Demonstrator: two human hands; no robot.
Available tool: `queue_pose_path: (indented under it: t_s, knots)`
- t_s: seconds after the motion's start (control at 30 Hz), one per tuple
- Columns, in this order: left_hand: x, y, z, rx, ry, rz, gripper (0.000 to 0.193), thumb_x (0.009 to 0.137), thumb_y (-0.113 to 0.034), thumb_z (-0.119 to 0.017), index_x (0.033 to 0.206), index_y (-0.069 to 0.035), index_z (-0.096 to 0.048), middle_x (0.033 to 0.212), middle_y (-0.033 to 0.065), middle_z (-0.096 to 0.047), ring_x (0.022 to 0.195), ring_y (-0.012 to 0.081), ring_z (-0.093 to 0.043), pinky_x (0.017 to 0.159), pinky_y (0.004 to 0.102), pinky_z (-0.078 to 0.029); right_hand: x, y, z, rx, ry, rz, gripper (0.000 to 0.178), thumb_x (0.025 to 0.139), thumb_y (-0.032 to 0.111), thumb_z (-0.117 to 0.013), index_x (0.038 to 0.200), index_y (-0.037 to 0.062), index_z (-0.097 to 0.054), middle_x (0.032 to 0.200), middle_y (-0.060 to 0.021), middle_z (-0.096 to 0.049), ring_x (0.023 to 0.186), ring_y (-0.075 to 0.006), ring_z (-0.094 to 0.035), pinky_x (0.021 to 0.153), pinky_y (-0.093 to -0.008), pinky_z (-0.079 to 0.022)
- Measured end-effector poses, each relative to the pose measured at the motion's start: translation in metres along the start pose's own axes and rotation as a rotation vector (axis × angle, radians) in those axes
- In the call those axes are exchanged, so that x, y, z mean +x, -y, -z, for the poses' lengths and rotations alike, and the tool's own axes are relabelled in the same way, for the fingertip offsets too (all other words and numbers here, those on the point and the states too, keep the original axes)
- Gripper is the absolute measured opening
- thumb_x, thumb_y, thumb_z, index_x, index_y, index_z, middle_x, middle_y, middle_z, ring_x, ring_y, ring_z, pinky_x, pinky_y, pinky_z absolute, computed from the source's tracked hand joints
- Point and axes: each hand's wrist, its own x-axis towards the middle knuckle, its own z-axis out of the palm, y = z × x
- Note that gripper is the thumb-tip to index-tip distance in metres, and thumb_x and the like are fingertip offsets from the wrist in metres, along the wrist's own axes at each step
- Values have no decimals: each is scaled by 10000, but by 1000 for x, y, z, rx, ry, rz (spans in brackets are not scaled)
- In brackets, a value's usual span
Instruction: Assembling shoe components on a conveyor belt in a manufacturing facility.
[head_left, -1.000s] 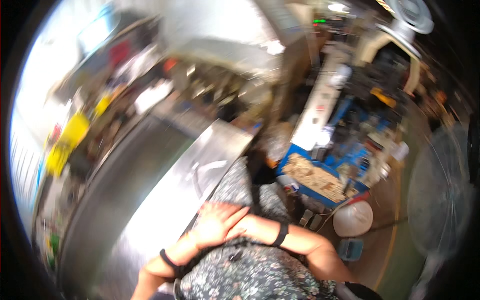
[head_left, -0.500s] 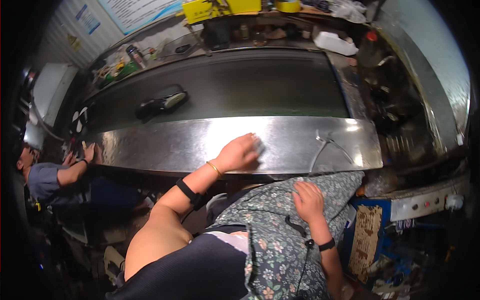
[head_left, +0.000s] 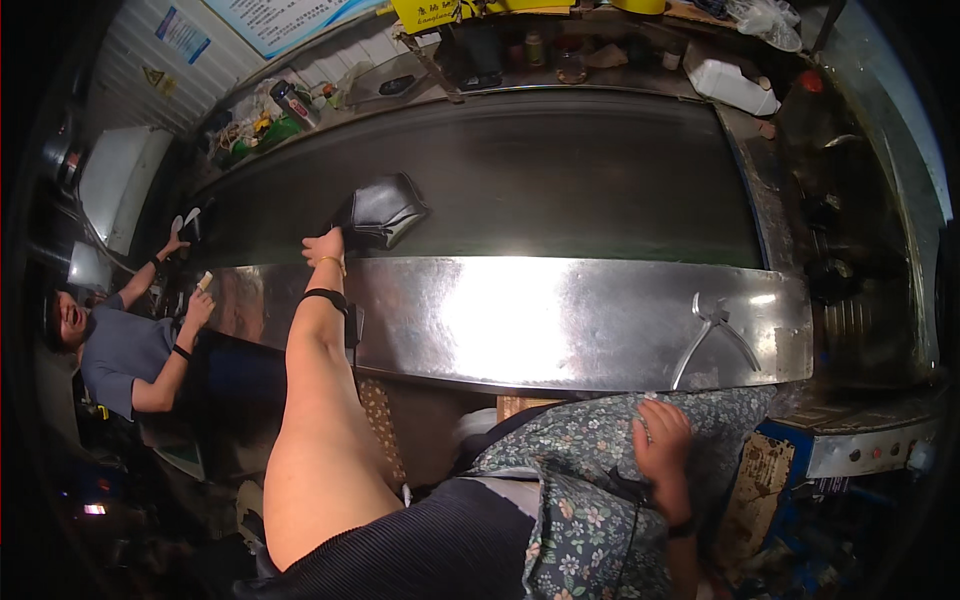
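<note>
My left hand (head_left: 323, 248) reaches forward over the plate to the edge of a dark belt surface, at the near left end of a black leather piece that looks like a shoe upper (head_left: 385, 212). Its fingers are somewhat apart and I see no grip on the piece, though the thumb side seems to touch or nearly touch it. My right hand (head_left: 662, 440) rests on the floral apron (head_left: 590, 500) over my lap, fingers loosely extended and holding nothing visible. Metal pincers (head_left: 714, 322) lie with handles spread on the right of the shiny metal plate (head_left: 570, 350).
Behind the plate stretches the dark belt (head_left: 560, 170). At the left a co-worker (head_left: 135, 355) holds a small pale-handled tool (head_left: 204, 282) and reaches to a black shoe-like thing (head_left: 187, 228). A white jug (head_left: 730, 82) and a flask (head_left: 293, 105) stand along the back.
My left hand has moved from above the plate forward and left to the black piece, which has turned. My right hand stays on the apron. The co-worker has reached toward the belt.
</note>
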Motion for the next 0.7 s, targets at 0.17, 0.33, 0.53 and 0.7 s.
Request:
queue_pose_path:
  t_s: [0.17,0.33,0.53,0.7]
  knots:
    - [62,15,20,321,101,-465,711,723,-174,-595,1395,-18,-423,1508,205,-359,1356,463,-368,1124,469,-320,6,3,-7,19,32,-23,221,769,128,-679,969,32,-670,1010,-122,-677,977,-322,-626,886,-439,-485]
    - [0,-27,62,650,251,-680,466,707,-280,-728,1078,-14,-637,1022,200,-691,1012,363,-657,891,399,-516,9,3,-7,15,46,-27,222,772,120,-682,977,35,-670,1018,-118,-674,979,-321,-622,876,-434,-484]
    - [-124,-45,37,177,341,-934,670,645,-430,-828,1098,14,-611,1007,216,-685,976,368,-663,849,411,-523,15,10,2,-3,45,-68,210,780,129,-684,970,40,-680,998,-117,-686,962,-310,-634,884,-429,-478]
    - [-172,-62,-22,7,423,-755,723,651,-364,-821,1166,75,-566,1103,262,-651,1022,396,-645,905,401,-510,7,6,2,20,43,-69,208,791,164,-685,970,59,-695,1015,-107,-699,990,-288,-645,892,-416,-478]
